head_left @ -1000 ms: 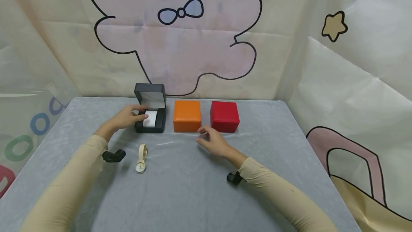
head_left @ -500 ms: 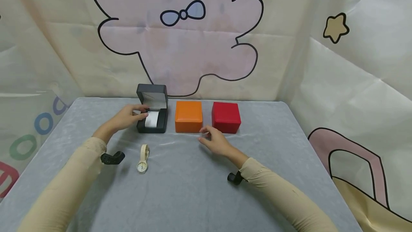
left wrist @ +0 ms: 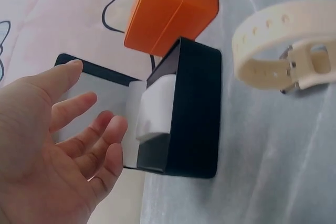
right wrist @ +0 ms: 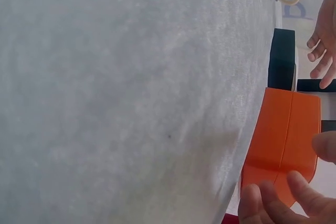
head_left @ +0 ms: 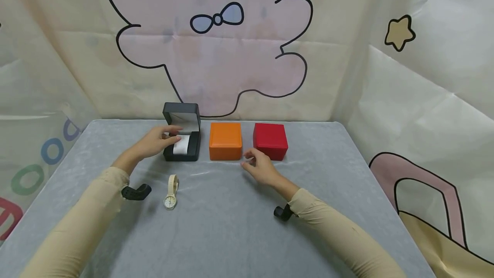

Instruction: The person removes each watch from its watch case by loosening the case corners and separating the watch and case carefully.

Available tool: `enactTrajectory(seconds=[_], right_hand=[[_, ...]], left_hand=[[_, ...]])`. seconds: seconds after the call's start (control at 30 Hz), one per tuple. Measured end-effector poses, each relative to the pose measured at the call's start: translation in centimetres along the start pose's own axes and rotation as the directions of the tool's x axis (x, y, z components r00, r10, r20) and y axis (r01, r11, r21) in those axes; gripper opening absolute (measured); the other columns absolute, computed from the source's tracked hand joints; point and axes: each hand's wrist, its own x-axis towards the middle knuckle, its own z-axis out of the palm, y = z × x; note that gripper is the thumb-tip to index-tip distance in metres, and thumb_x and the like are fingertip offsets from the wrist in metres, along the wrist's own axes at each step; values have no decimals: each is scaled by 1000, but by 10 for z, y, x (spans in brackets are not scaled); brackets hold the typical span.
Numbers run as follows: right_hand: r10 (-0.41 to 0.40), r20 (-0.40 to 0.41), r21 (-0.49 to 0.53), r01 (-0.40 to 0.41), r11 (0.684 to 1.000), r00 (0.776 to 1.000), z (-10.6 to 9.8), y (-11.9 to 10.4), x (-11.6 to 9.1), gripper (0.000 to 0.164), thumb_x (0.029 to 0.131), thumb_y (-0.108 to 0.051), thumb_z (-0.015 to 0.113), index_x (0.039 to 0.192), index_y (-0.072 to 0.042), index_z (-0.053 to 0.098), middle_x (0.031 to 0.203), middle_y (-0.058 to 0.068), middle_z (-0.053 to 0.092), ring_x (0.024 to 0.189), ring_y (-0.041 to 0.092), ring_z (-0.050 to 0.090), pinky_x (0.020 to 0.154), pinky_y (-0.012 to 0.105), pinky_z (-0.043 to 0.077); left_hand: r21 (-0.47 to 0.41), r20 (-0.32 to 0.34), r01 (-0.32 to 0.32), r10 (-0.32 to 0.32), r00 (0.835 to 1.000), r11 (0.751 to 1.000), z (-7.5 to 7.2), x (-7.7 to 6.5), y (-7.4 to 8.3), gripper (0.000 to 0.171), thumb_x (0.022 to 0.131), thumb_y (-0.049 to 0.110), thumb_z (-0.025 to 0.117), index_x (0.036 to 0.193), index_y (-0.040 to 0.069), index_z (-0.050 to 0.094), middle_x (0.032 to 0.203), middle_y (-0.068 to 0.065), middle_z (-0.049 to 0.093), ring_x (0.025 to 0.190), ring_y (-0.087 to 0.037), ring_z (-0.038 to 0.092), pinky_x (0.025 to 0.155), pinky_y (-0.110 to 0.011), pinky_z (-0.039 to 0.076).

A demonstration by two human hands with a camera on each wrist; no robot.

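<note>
My left hand [head_left: 156, 141] hovers over the left side of a dark watch box [head_left: 194, 147] whose lid stands raised. Its fingers are spread and loosely bent, with nothing between them in the left wrist view. Inside the box sits a white cushion [left wrist: 157, 107]. A cream wristwatch [head_left: 170, 193] lies face up on the table in front of that box, its buckled strap [left wrist: 286, 22] looped. My right hand [head_left: 262, 170], fingers loosely curved and holding nothing, is just in front of the gap between a closed orange box [head_left: 225, 141] and a closed red box [head_left: 270, 141].
The three boxes form a row along the back of the grey cloth-covered table [head_left: 231, 235]. Behind them hangs a printed curtain [head_left: 239, 63] with a cartoon figure. Black wrist cameras are worn on both arms.
My right hand has shifted slightly to the right relative to the orange box. The left hand stays over the open box with little movement. Boxes and wristwatch have not moved.
</note>
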Motion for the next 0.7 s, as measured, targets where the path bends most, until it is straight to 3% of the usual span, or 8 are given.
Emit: enactTrajectory(seconds=[0.4,0.7], right_hand=[[17,-41,-13,-18,1000,999,1,-3,0,51,96,-19,67,142,-3,52,132,17,64,110,29,63,100,45,54],[44,-34,2,-44,999,998,3,-4,4,67,97,-22,67,154,-1,38,147,18,55,129,34,59,106,48,50]], left_hand=[[-42,20,-60,61,998,997,12,4,14,49,105,23,55,147,-2,49,147,-27,52,116,-39,64,95,-52,53],[-27,32,-65,66,997,997,24,12,22,55,104,28,57,153,8,44,156,-22,45,133,-43,52,105,-63,45]])
